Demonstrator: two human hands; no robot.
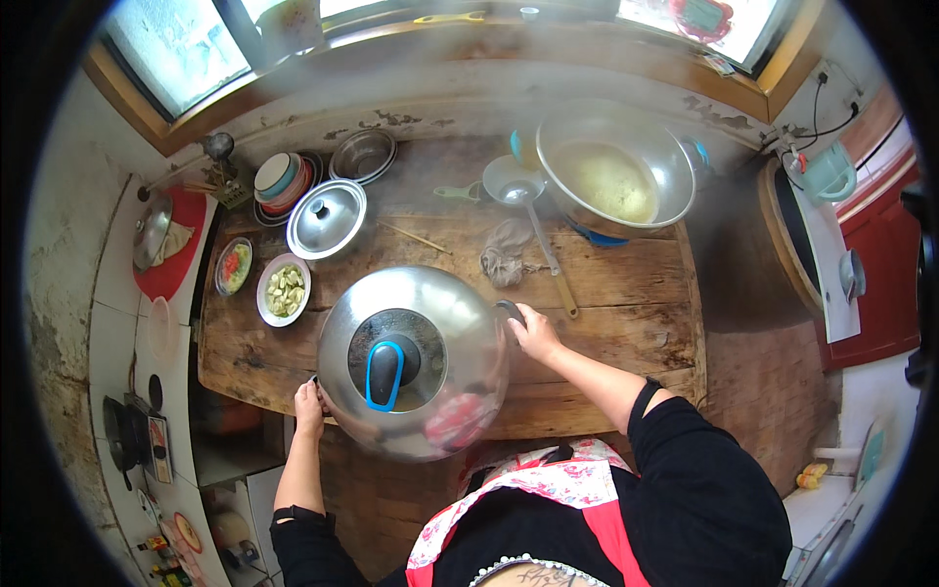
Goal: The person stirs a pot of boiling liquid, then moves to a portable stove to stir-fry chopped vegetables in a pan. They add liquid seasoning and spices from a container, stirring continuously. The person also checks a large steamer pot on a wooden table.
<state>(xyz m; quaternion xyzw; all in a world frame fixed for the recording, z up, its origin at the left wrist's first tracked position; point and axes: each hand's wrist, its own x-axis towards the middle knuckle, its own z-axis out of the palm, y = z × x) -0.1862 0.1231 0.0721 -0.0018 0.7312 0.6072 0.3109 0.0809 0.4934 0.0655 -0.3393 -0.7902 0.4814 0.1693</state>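
Note:
A large steel pan (pixel 484 381) with dark side handles is under a domed metal lid (pixel 455 323), which has a glass centre and a blue-and-black knob (pixel 385 376). My left hand (pixel 309 405) grips the pan's left handle; my right hand (pixel 534 334) grips the right one. The pan is at the wooden table's (pixel 623 293) near edge; whether it touches the table is hidden. Right of it lies a long-handled ladle (pixel 543 238) beside a crumpled grey cloth (pixel 505 253). A white bowl of chopped green vegetable (pixel 284 290) stands left of the lid.
At the back right, a big metal basin (pixel 616 176) holds yellowish liquid, with steam around. A lidded metal pot (pixel 326 219), stacked bowls (pixel 279 180), a chopstick (pixel 414 237) and a small dish of chopped food (pixel 235 267) stand or lie at the left. A large dark vat (pixel 755 242) is on the right.

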